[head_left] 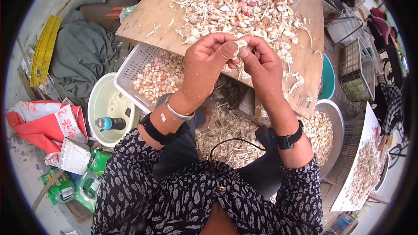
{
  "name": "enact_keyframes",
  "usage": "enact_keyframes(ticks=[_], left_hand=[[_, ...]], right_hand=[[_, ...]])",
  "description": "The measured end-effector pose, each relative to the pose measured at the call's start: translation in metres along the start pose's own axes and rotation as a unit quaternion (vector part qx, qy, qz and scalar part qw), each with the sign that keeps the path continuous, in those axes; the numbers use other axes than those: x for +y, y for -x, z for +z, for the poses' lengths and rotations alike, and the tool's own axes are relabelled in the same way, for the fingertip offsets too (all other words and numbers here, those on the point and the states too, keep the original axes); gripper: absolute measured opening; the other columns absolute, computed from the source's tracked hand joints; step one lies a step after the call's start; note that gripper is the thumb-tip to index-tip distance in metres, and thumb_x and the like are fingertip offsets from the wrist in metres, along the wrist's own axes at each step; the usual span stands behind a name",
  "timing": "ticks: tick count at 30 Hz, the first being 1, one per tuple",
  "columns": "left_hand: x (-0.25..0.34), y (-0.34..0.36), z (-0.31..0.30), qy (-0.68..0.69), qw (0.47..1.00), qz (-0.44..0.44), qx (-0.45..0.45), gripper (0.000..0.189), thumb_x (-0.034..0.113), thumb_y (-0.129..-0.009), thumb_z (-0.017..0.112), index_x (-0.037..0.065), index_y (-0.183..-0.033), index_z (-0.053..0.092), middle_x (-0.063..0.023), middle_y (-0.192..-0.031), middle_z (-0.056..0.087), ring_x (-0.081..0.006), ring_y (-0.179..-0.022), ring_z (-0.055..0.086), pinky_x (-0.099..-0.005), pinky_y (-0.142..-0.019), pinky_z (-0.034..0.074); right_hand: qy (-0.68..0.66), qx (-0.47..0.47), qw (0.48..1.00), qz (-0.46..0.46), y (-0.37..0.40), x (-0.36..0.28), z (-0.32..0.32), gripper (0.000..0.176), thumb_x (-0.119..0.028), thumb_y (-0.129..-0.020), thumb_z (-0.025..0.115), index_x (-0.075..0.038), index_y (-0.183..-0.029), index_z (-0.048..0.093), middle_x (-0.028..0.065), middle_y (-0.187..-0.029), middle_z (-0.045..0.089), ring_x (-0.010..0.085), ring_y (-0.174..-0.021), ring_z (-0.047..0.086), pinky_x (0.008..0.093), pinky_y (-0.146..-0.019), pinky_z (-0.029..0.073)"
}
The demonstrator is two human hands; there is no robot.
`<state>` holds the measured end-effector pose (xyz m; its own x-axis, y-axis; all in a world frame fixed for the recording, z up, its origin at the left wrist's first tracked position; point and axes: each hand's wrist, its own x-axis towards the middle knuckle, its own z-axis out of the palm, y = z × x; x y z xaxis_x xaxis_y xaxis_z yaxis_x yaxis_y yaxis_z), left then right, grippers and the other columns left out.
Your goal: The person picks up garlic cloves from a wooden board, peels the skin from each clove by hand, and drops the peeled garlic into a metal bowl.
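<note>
Both hands meet above the near edge of a wooden board point(143, 17). A pale garlic clove point(239, 47) is pinched between them. My left hand point(211, 58) has thumb and fingers closed on one side of it. My right hand point(263, 63) grips the other side with thumb and forefinger. Just beyond the fingertips, a broad heap of garlic cloves point(235, 4) with dry stalks and skins covers much of the board. Below the board's left edge, a white plastic basket point(124, 76) holds many loose cloves.
A pale green tub point(96, 104) with a dark bottle point(111, 123) inside stands left. At right are a metal basin point(337, 124) of cloves and a teal bucket point(329, 76). Garlic waste point(226, 135) lies below. Another person's checked sleeve point(389, 109) shows beside a white board point(344, 196) at far right.
</note>
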<state>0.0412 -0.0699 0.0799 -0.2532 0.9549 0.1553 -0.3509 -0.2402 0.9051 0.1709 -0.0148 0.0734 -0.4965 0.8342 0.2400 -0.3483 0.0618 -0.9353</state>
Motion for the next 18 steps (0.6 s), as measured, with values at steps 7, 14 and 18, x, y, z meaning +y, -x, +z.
enact_keyframes(ticks=[7, 14, 18], left_hand=[[0.041, 0.030, 0.011, -0.320, 0.887, 0.326, -0.062, 0.039, 0.028, -0.096, 0.049, -0.007, -0.112, 0.056, -0.0154, -0.105, 0.059, -0.0177, -0.078, 0.059, -0.0282, -0.069, 0.048], [0.033, 0.066, 0.071, -0.222, 0.797, 0.547, 0.127, 0.019, 0.018, -0.088, 0.057, 0.000, -0.092, 0.061, -0.0110, -0.084, 0.060, -0.0179, -0.064, 0.057, -0.0273, -0.053, 0.046], [0.028, 0.076, 0.081, -0.136, 0.742, 0.603, 0.259, 0.007, 0.009, -0.083, 0.064, 0.003, -0.080, 0.064, -0.0092, -0.076, 0.060, -0.0167, -0.057, 0.057, -0.0259, -0.046, 0.045]], right_hand=[[0.069, -0.059, 0.976, -0.200, 0.018, -0.037, 0.017, 0.018, -0.006, -0.089, 0.059, 0.004, -0.103, 0.057, 0.0027, -0.084, 0.052, 0.0045, -0.067, 0.050, 0.0179, -0.060, 0.042], [-0.103, -0.105, 0.922, -0.358, 0.034, -0.059, 0.050, 0.018, -0.005, -0.073, 0.073, 0.000, -0.089, 0.066, 0.0058, -0.068, 0.057, 0.0166, -0.049, 0.052, 0.0262, -0.042, 0.040], [-0.115, -0.274, 0.896, -0.330, 0.022, -0.074, 0.044, 0.017, -0.016, -0.083, 0.061, -0.001, -0.076, 0.059, 0.0099, -0.063, 0.053, 0.0160, -0.043, 0.049, 0.0270, -0.037, 0.037]])
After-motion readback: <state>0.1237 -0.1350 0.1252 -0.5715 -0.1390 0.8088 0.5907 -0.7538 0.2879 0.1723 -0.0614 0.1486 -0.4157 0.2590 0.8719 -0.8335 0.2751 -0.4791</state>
